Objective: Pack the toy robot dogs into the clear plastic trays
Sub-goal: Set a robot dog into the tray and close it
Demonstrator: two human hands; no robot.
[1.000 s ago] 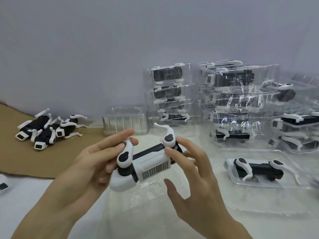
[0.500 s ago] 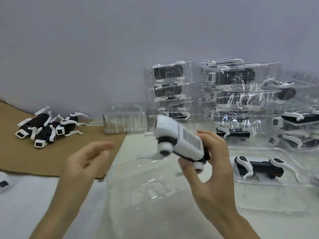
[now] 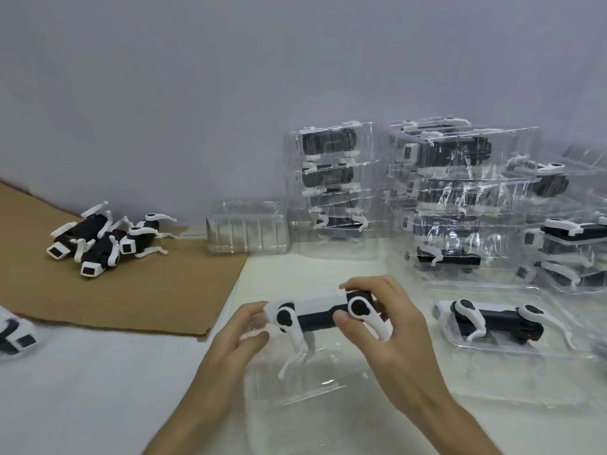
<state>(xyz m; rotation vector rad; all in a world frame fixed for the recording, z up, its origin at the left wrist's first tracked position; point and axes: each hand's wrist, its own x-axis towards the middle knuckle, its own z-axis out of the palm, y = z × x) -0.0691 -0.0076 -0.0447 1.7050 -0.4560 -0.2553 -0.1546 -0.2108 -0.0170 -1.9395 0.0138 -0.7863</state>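
One toy robot dog (image 3: 323, 311) sits in both my grips now: my right hand (image 3: 397, 336) pinches its dark rear end, and my left hand (image 3: 236, 336), free a moment ago, has closed lightly on the white front end. The dog has swung from high and tilted to level, legs down, just over the empty clear tray (image 3: 315, 392) on the counter (image 3: 82, 389), so I judge seating it comes next. More loose dogs (image 3: 101, 241) wait on the cardboard (image 3: 131, 290).

Bare left hand (image 3: 236, 333) at 7 o'clock, bare right hand (image 3: 391, 330) at 5 o'clock; 2 bare forearms (image 3: 460, 418), slim fingers (image 3: 377, 284), short nails.
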